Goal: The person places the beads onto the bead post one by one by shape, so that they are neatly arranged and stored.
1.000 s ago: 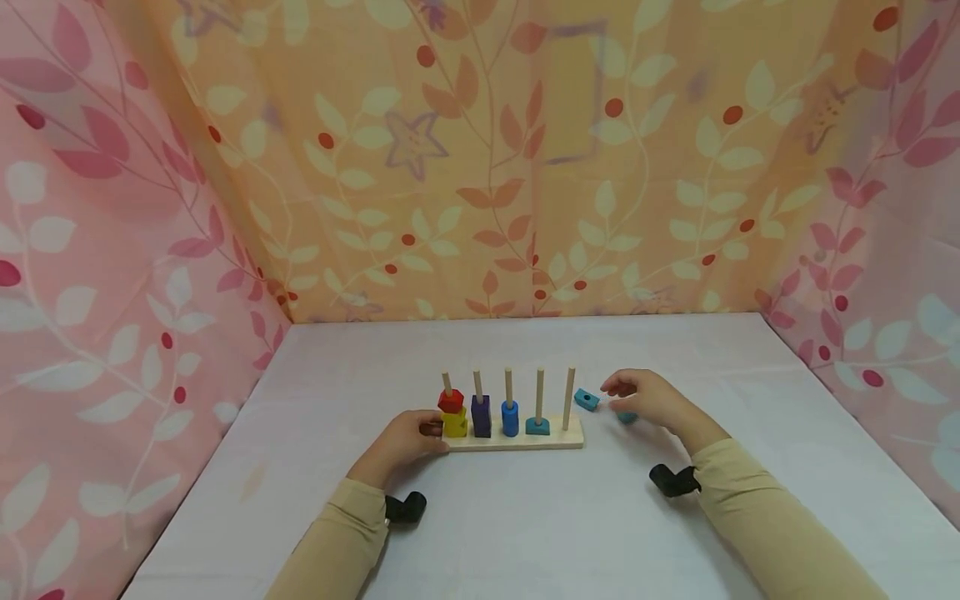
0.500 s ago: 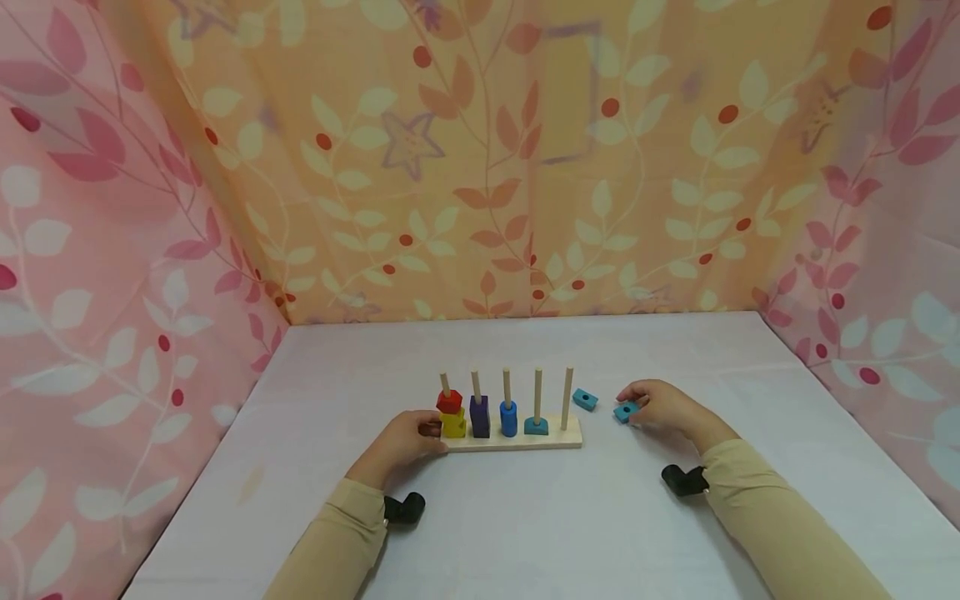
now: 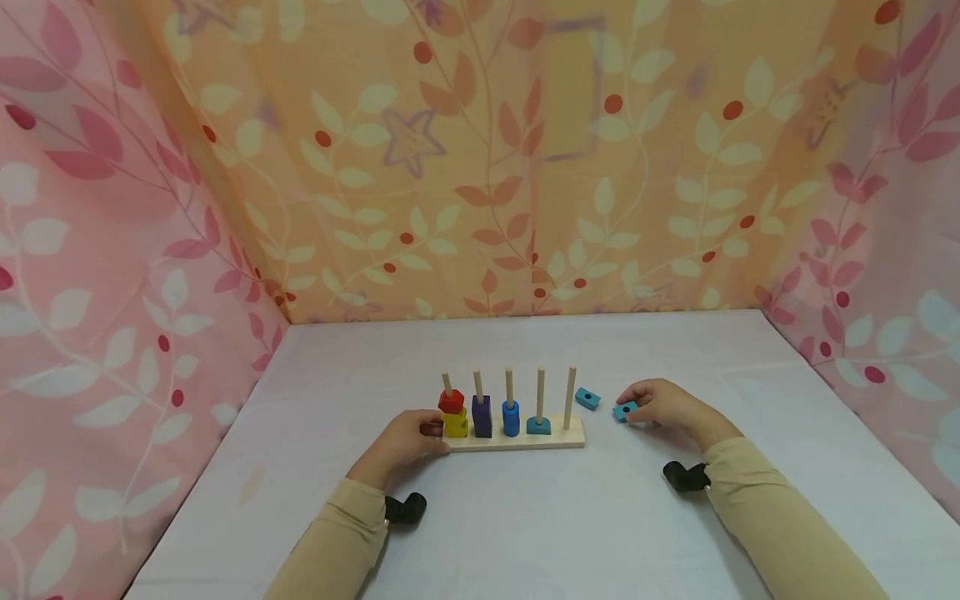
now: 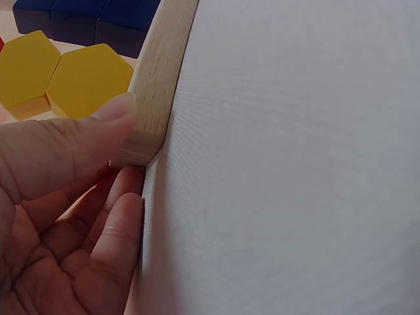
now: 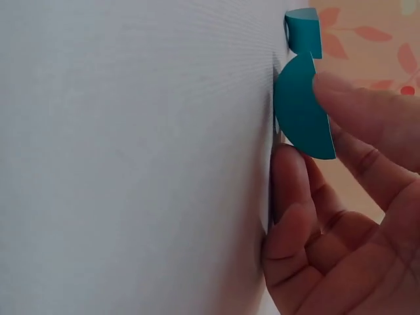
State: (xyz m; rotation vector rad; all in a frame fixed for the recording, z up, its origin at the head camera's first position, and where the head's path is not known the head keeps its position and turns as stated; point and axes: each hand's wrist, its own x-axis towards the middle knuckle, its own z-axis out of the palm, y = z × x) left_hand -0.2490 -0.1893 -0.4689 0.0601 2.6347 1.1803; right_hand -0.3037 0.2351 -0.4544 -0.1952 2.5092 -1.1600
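Observation:
My left hand (image 3: 405, 437) grips the left end of a wooden peg board (image 3: 517, 444), thumb on top in the left wrist view. On its pegs sit yellow blocks (image 3: 454, 423) under a red block (image 3: 451, 402), a dark purple stack (image 3: 482, 417), a blue stack (image 3: 511, 418) and one teal half-round block (image 3: 538, 426). The rightmost peg (image 3: 570, 398) is bare. To the right of the board, my right hand (image 3: 667, 407) pinches a second teal half-round block (image 5: 303, 111) low at the tabletop, thumb on its flat face and fingers behind.
Another teal half-round block (image 3: 587, 398) lies on the white tabletop (image 3: 517, 533), between the board and my right hand. Patterned cloth (image 3: 480, 167) stands behind the table and along both sides. Black wrist mounts (image 3: 406, 508) jut inward from both sleeves.
My right hand has moved slightly right and down and taken a teal half-round block between thumb and fingers. The left hand keeps its grip on the board.

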